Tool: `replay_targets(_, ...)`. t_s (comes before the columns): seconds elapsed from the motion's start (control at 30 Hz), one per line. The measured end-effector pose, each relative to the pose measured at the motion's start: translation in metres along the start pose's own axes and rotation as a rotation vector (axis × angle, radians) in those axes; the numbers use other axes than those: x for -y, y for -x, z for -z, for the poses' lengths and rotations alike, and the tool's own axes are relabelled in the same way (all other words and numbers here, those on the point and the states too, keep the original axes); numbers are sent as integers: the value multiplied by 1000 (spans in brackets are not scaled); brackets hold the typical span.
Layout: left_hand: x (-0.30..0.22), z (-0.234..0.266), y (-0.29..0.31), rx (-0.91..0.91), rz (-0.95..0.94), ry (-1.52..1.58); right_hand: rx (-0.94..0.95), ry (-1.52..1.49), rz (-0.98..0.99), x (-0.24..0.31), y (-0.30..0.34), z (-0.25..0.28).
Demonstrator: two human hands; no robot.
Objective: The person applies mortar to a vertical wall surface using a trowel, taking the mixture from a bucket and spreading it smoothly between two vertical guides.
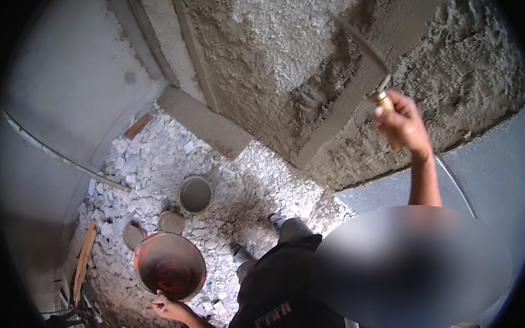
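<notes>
In my right hand (405, 124) is the wooden handle of a trowel (369, 47), the fingers wrapped round it. The trowel's thin blade is seen nearly edge-on at the wall (293, 41), where wet grey mortar surrounds a rough pale patch; whether the blade touches the mortar I cannot tell. Low on the left, my left hand (170, 309) grips the near rim of a round orange mortar pan (143, 266), thumb over the edge. The pan is tilted, its inside smeared with grey mortar and orange showing through.
White rubble (152, 162) covers the floor around my feet. A bucket of grey mortar (196, 195) stands beyond the pan, near two small round containers (171, 222). Wooden strips (84, 263) lie left, and a long curved rod (60, 155) leans there. A blurred oval hides the lower right.
</notes>
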State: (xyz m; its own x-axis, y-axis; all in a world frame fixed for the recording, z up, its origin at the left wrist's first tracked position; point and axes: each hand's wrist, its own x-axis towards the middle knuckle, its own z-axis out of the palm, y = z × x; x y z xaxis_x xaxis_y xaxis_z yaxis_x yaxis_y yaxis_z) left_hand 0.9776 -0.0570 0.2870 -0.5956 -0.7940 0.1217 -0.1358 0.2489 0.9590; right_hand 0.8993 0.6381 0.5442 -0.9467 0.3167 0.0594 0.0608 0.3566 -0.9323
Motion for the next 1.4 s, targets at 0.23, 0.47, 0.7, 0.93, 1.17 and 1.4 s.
replay_targets(0.23,46,23,2,-36,76,5,69,29,-411,-122,12,-53)
replay_targets(0.47,112,88,-23,-87,-10,-83,62,464,-312,-187,-40,-9)
replay_targets(0.7,105,92,-16,-48,78,-59,49,267,-393,-152,-42,13)
replay_targets(0.93,81,60,8,-21,137,-13,0,123,-353,-97,-46,19)
replay_targets(1.17,78,51,16,20,133,-168,8,90,-281,-75,-48,11)
replay_targets(1.4,80,55,25,52,102,-206,123,767,-49,-169,-86,-17)
